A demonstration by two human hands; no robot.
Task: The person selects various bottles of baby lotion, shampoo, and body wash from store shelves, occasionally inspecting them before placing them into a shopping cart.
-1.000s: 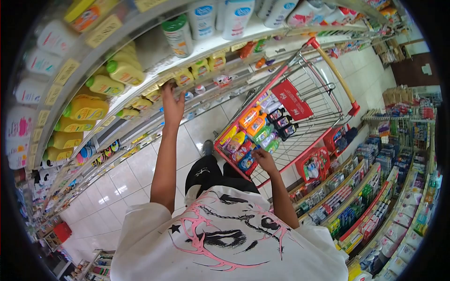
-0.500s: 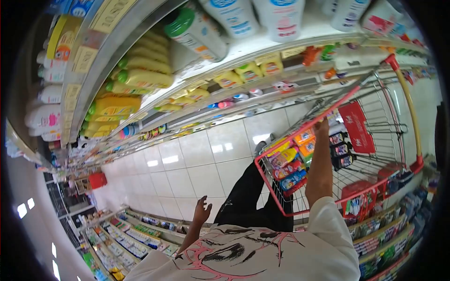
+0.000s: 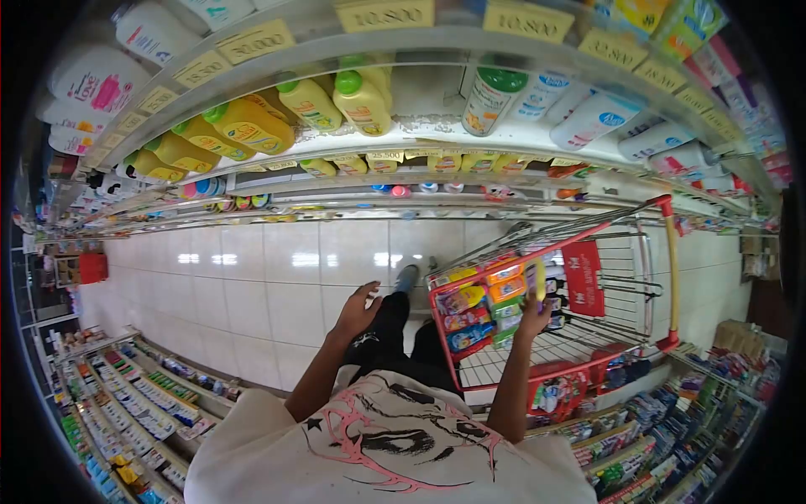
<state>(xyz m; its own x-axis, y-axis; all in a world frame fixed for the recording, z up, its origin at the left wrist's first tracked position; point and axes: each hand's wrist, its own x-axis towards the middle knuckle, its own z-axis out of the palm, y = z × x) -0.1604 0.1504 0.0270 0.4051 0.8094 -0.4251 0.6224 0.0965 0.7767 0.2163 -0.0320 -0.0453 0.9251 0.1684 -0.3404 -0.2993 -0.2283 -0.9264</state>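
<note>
Over the shopping cart (image 3: pixel 470 388), my right hand (image 3: pixel 535 317) grips a yellow and purple item (image 3: pixel 536 281) among the goods. Orange packs (image 3: pixel 505 284), a blue pack (image 3: pixel 470 337) and green packs (image 3: pixel 507 319) lie in the cart beside it, with dark-capped items partly behind the hand. My left hand (image 3: pixel 359 309) hangs in the air above my dark trousers, fingers apart, holding nothing. A red sign (image 3: pixel 583 279) is fixed inside the cart.
Ahead stands a shelf (image 3: pixel 420 126) with yellow bottles (image 3: pixel 363 101), a green-capped bottle (image 3: pixel 494 99) and price tags. Low shelves of small goods (image 3: pixel 143 386) run behind on both sides. A red box (image 3: pixel 93 268) stands far left on the tiled floor (image 3: pixel 252 294).
The view has swung round and the shelf now lies straight ahead. My right hand has come back from the cart's far rim to the goods inside, now with the yellow and purple item.
</note>
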